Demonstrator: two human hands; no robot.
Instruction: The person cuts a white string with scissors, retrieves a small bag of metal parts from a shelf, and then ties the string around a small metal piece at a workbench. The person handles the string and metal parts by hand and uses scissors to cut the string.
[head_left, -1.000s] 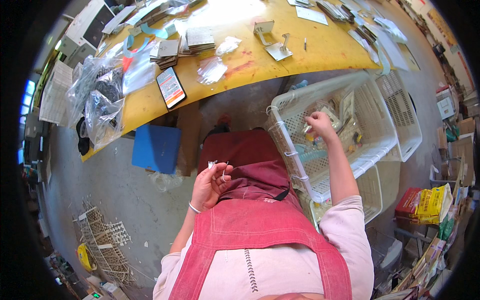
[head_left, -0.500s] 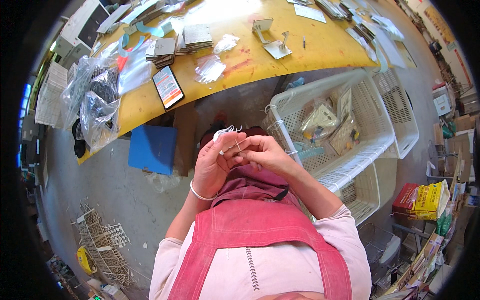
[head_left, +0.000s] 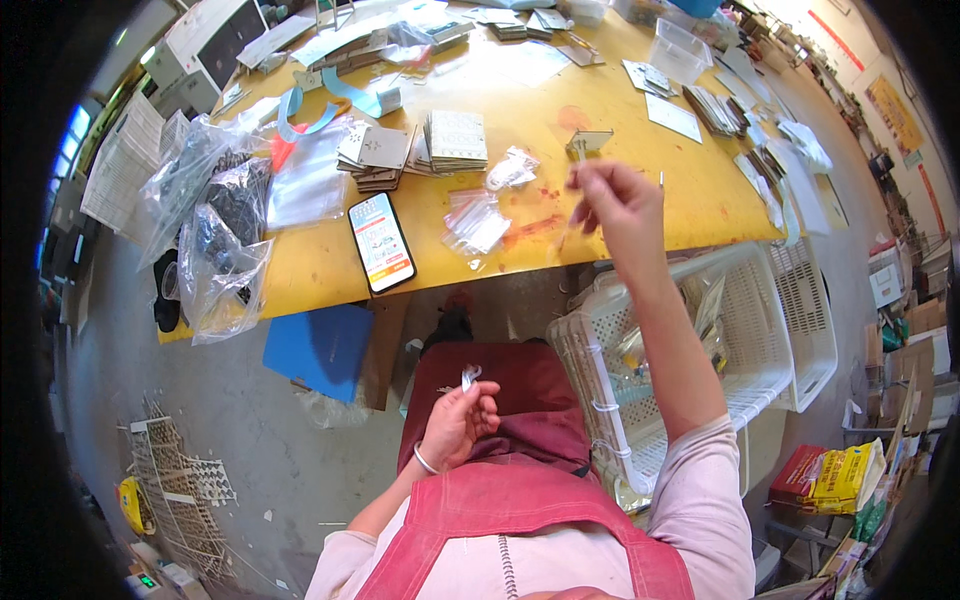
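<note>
Right hand (head_left: 618,205) raised over the front edge of the yellow counter (head_left: 600,100), fingers pinched shut on something thin and pale, too small to make out. Left hand (head_left: 458,422) low above the lap, curled closed around a small silvery piece (head_left: 468,377) poking up between thumb and fingers. Just beside the right hand, a small clear plastic bag (head_left: 474,222) lying flat on the counter, contents unclear, and a crumpled white one (head_left: 512,168) a little farther back. Near those, a smartphone (head_left: 381,241) with a lit screen, then stacks of flat grey cardboard cards (head_left: 455,142). At the counter's left end, large glossy clear bags (head_left: 210,230) stuffed with dark parts. Below the right forearm, a white perforated plastic basket (head_left: 760,330) holding flat clear packets. On the floor, a blue flat sheet (head_left: 320,350).
</note>
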